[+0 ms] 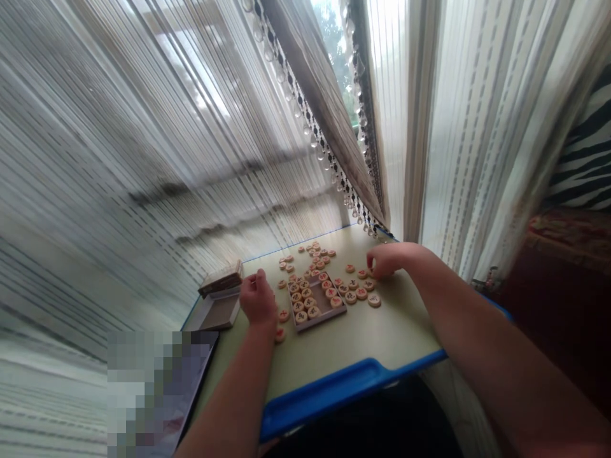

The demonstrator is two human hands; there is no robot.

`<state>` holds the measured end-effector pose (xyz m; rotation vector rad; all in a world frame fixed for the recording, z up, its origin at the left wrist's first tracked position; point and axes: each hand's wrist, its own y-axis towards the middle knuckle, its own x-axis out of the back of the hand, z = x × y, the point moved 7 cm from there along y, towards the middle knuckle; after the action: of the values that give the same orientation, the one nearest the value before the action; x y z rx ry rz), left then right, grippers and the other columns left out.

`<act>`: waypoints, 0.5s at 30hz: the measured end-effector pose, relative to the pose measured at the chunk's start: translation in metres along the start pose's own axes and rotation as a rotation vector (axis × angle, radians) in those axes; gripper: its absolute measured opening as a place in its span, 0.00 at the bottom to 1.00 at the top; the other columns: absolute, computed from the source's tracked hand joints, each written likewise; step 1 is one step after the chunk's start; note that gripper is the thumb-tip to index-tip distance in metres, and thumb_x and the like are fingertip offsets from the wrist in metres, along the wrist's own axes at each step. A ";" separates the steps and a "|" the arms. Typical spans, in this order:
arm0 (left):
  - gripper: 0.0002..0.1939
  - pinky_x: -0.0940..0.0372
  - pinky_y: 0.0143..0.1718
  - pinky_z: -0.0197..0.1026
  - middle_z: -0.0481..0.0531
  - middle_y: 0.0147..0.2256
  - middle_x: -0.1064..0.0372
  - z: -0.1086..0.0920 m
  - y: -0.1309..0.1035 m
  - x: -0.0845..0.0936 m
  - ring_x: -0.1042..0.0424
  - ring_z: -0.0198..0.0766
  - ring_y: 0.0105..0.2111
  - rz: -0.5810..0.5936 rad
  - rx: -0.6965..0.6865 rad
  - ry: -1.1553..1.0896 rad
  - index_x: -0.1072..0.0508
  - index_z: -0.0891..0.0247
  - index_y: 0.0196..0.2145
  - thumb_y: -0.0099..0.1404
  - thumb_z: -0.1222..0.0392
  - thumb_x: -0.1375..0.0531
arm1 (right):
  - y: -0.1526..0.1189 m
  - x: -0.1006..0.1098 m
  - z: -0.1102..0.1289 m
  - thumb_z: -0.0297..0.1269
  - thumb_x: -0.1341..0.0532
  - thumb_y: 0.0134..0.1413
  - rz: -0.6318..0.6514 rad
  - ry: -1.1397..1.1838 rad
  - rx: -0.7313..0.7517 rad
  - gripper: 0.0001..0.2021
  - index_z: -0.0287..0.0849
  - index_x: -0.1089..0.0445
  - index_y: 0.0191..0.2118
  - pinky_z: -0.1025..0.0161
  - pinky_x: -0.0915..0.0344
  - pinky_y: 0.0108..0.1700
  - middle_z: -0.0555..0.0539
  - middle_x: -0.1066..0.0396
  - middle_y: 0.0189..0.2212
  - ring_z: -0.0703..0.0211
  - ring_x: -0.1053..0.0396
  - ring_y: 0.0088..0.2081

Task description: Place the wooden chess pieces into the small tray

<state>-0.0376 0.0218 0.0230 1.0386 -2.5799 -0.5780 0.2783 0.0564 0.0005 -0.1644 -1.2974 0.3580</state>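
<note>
An open box [319, 322] in the middle of the table holds round wooden pieces with dark characters in columns at its left and red-marked ones at its right, with a bare strip between. My left hand [258, 298] is closed, held just left of the box; what its fingers hold, if anything, is hidden. At the right, my right hand [386, 259] has its fingers bent down beside a red-marked piece [362, 273], and its fingertips are partly hidden. Loose pieces [374, 299] lie between the box and my right hand.
More loose pieces [316, 254] are scattered behind the box. An empty box lid [220, 310] and a brown box [222, 278] sit at the left. The table [353, 343] has a raised blue edge in front. String curtains [200, 159] hang behind.
</note>
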 end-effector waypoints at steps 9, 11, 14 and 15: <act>0.12 0.54 0.12 0.29 0.36 0.12 0.53 0.022 0.020 0.007 0.50 0.26 0.10 -0.020 0.381 -0.502 0.42 0.61 0.23 0.52 0.50 0.46 | 0.029 0.028 -0.012 0.41 0.47 0.46 -0.606 0.069 0.031 0.11 0.40 0.32 0.28 0.65 0.47 0.29 0.45 0.30 0.27 0.58 0.36 0.29; 0.12 0.55 0.12 0.29 0.36 0.11 0.53 0.029 0.027 0.011 0.52 0.25 0.10 -0.002 0.447 -0.566 0.42 0.62 0.23 0.51 0.51 0.46 | 0.033 0.026 -0.017 0.44 0.49 0.48 -0.678 0.107 0.036 0.14 0.41 0.33 0.24 0.65 0.48 0.28 0.46 0.31 0.24 0.59 0.38 0.27; 0.12 0.55 0.11 0.30 0.38 0.11 0.50 0.039 0.039 0.029 0.51 0.26 0.09 -0.095 0.370 -0.431 0.41 0.62 0.23 0.51 0.50 0.47 | 0.036 0.022 -0.030 0.49 0.51 0.49 -0.736 0.224 0.035 0.19 0.41 0.34 0.21 0.64 0.48 0.28 0.47 0.33 0.21 0.59 0.38 0.27; 0.12 0.55 0.10 0.30 0.38 0.11 0.51 0.041 0.042 0.035 0.50 0.26 0.09 -0.132 0.320 -0.350 0.41 0.62 0.23 0.52 0.50 0.48 | 0.037 0.021 -0.035 0.50 0.52 0.49 -0.744 0.285 0.027 0.20 0.41 0.34 0.20 0.64 0.48 0.28 0.47 0.34 0.21 0.58 0.38 0.26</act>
<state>-0.1033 0.0349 0.0111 1.3200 -2.9990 -0.4151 0.3102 0.1009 -0.0012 0.2827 -0.9869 -0.2771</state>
